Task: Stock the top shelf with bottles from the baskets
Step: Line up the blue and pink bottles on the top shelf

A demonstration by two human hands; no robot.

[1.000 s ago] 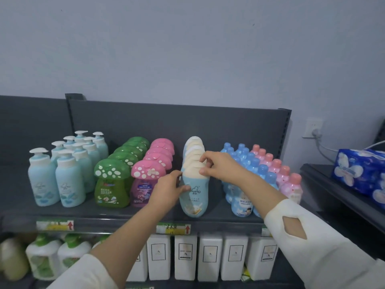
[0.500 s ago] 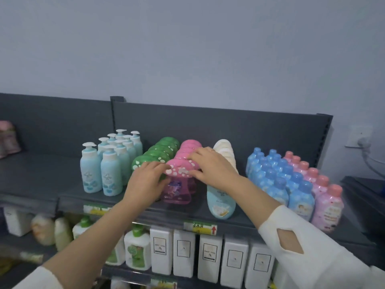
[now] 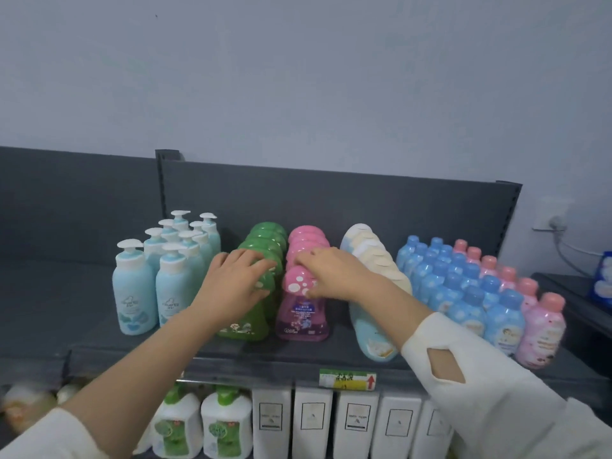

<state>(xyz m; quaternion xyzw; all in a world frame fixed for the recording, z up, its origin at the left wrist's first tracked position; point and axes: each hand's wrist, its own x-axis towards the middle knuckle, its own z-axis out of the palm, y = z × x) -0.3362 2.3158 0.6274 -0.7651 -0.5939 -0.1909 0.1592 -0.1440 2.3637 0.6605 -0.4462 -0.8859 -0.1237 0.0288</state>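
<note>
On the grey top shelf [image 3: 265, 356] stand rows of bottles. My left hand [image 3: 236, 283] lies over the spotted cap of the front green mushroom bottle [image 3: 246, 326], fingers and thumb curled round it. My right hand [image 3: 331, 276] holds the white-spotted cap of the front pink mushroom bottle [image 3: 303, 318], thumb below the cap and fingers on top. Both bottles stand upright at the front of their rows. No basket is in view.
Pale blue pump bottles [image 3: 134, 293] stand left of the green row. Cream-capped blue bottles [image 3: 374, 339], small blue bottles [image 3: 470, 293] and small pink bottles [image 3: 543, 329] fill the right. Below are white boxes [image 3: 311, 422] and green-white pump bottles [image 3: 225, 425]. Bare shelf lies far left.
Both hands left the cream-capped blue bottle and moved left onto the green and pink mushroom caps. The view shifted left and closer.
</note>
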